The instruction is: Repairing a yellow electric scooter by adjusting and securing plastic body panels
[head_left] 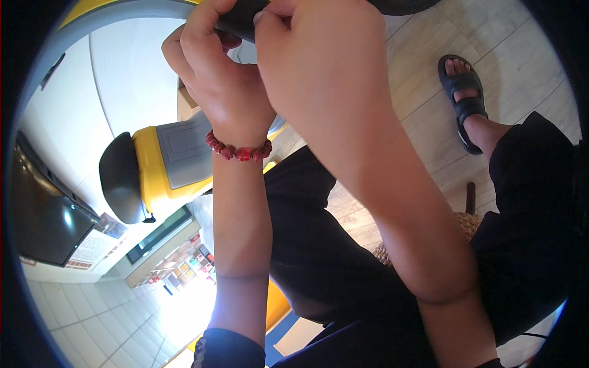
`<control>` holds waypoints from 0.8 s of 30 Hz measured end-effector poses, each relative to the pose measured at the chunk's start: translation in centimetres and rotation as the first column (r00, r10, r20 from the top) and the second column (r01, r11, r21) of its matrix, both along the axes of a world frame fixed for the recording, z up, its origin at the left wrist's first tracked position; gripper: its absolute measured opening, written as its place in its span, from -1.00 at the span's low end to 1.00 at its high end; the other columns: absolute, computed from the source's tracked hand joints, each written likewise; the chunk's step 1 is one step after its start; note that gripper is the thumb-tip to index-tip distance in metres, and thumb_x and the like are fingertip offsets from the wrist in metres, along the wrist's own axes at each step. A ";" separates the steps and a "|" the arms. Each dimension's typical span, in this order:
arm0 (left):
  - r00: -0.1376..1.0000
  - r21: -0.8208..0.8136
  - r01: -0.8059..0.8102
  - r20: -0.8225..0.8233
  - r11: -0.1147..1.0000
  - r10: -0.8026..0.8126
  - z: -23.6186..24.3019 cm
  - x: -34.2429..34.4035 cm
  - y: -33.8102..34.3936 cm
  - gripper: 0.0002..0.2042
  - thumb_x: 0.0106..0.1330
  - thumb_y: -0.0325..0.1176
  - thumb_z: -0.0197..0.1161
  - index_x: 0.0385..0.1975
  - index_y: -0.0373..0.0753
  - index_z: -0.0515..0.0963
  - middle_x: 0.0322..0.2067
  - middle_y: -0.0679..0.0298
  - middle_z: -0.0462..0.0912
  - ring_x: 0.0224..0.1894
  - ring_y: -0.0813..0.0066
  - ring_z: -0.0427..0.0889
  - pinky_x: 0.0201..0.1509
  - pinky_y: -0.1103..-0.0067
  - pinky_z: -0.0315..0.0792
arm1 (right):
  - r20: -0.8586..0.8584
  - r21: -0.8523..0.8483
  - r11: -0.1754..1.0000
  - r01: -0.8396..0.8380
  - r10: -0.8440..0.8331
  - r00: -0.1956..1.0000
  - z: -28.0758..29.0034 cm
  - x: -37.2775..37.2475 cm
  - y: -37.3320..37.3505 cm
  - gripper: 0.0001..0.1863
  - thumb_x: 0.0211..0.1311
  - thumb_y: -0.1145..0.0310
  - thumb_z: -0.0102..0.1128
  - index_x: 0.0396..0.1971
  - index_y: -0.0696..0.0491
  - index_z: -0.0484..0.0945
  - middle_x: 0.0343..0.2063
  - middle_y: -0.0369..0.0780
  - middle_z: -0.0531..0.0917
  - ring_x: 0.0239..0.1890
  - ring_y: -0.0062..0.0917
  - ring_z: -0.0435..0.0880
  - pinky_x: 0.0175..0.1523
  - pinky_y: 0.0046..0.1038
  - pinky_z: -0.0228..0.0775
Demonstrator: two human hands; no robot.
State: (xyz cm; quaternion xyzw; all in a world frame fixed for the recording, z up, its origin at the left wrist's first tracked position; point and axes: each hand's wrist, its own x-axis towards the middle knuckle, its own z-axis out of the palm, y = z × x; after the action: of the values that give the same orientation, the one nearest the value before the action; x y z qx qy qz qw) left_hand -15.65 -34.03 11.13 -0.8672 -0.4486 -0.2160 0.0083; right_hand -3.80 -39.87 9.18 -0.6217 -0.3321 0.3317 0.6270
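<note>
Both of my hands meet at the top edge of the head view, around a black, smooth thing [240, 19] whose kind I cannot make out. My left hand [221, 86] has its fingers curled about that black thing. A red bead bracelet [242, 153] circles the left wrist. Against the same thing presses the thumb of my right hand [319, 52], closed, with its other fingers mostly hidden beyond the frame. Another dark, rounded edge [405, 5] shows just right of the right hand.
A yellow and grey body [178, 156] with a black end [119, 178] stands left of my left wrist. Farther left hangs a dark screen [46, 202]. Below are my dark-trousered legs, a black sandal [471, 105] on the wood-look floor [417, 67], and a woven brown thing [468, 225].
</note>
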 end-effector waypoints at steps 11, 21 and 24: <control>0.967 0.208 0.205 0.108 0.956 -0.231 -1.6 1.1 -1.1 -0.41 -0.07 -0.57 0.42 0.00 -0.26 0.29 -0.17 0.25 0.28 -0.27 0.54 0.43 -0.23 0.65 0.44 | -0.261 -0.100 0.963 -0.249 0.216 0.941 1.3 2.7 -0.5 -0.74 0.06 0.37 0.12 -0.58 0.30 0.57 -0.61 0.07 0.58 -0.49 -0.18 0.64 -0.36 -0.32 0.42; 0.967 0.211 0.214 0.092 0.954 -0.237 -1.4 1.6 -1.3 -0.40 -0.14 -0.63 0.37 -0.02 -0.26 0.29 -0.19 0.24 0.28 -0.31 0.55 0.42 -0.25 0.66 0.45 | -0.677 0.100 0.886 -0.453 0.394 0.622 -2.7 2.5 1.0 -0.71 0.14 0.27 0.22 -0.59 0.21 0.57 -0.71 -0.33 0.48 -0.63 -0.68 0.37 -0.50 -0.59 0.18; 0.965 0.207 0.212 0.107 0.955 -0.238 -1.4 1.8 -1.5 -0.41 -0.14 -0.63 0.37 -0.03 -0.26 0.30 -0.20 0.24 0.28 -0.32 0.55 0.41 -0.27 0.66 0.44 | -0.662 0.028 0.872 -0.488 0.383 0.645 -2.4 2.8 1.1 -0.70 0.14 0.27 0.22 -0.60 0.21 0.56 -0.72 -0.33 0.48 -0.64 -0.68 0.36 -0.51 -0.58 0.17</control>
State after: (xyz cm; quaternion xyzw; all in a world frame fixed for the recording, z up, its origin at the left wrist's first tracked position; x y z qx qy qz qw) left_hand -13.90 -35.48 9.71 -0.8917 -0.3231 -0.3146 0.0387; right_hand -0.97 -38.76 6.76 -0.4151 -0.2077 0.6911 0.5540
